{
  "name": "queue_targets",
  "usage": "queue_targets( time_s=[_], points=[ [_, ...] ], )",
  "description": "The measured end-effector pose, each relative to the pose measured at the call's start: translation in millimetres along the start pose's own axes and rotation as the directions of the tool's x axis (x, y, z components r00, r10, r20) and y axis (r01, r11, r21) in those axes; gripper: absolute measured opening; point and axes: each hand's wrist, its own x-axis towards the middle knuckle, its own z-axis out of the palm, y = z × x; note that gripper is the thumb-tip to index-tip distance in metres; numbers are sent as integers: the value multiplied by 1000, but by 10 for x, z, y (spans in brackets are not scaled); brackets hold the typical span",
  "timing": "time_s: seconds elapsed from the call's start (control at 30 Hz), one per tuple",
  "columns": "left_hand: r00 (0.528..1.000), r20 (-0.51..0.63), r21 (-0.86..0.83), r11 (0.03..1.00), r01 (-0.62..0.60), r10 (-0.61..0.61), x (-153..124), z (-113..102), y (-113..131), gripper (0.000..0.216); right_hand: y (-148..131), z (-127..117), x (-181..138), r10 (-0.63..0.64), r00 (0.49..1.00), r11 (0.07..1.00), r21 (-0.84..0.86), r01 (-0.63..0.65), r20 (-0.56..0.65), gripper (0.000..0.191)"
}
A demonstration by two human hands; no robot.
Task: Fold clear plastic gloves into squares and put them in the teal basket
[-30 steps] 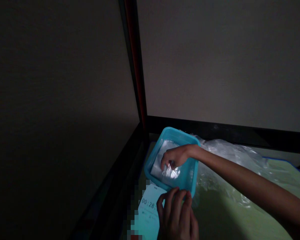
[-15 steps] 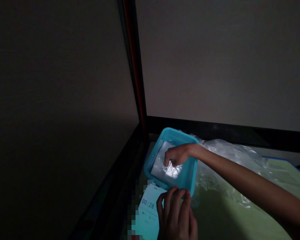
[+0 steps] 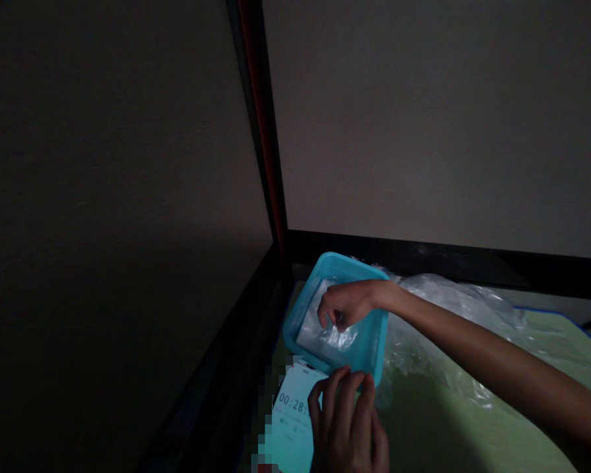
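Observation:
My right hand reaches from the right into a turquoise plastic basin. Its fingers are bent, with a gap between thumb and forefinger and nothing seen in them. Just under it, a flat stack of clear plastic film or bags lies on the basin floor, with a shiny crinkled patch below the fingertips. At the basin's near edge, my left hand is curled, its fingertips over the rim. The left palm is hidden.
A lit phone showing a stopwatch lies left of my left hand, partly covered by it. Loose clear plastic sheeting is heaped right of the basin on a green mat. Dark-framed walls meet in a corner behind the basin.
My right hand's fingers have parted and moved slightly left, and the bright crumpled piece of film beneath them now lies flatter. My left hand has stayed put.

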Motion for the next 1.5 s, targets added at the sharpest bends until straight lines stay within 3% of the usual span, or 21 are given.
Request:
queue_targets(
  time_s=[0.1,0.2,0.3,0.47,0.6,0.77,1.0,1.2,1.5],
  points=[
    [1000,-1,-4,1000,-5,5,-1,0,-4,28,-16,-50,-56,12,1000,1000,15,-12,-27,31],
    [1000,6,-9,1000,0,0,5,2,0,28,25,-97,-129,45,991,997,69,-36,-128,30],
    [1000,10,-31,999,14,-14,12,3,7,28,121,-103,-177,93,964,982,184,-47,-248,26],
    [1000,-16,-66,998,14,-15,14,16,12,28,253,-38,-195,210,918,918,391,-67,-335,29],
    [998,-61,-75,997,19,-23,12,62,21,28,250,41,-214,309,863,886,451,-108,-400,36],
    [994,-101,-87,996,32,-41,9,103,31,28,224,143,-216,351,860,848,516,-123,-372,32],
    [1000,14,-32,999,0,1,15,21,6,29,241,191,-161,351,882,801,589,-109,-314,27],
    [994,-108,-106,994,23,-34,5,108,21,28,237,223,-53,338,902,789,603,-114,-271,25],
    [993,-112,-90,996,20,-31,-4,118,15,30,123,324,140,404,868,840,493,-227,-288,26]
  ],
)
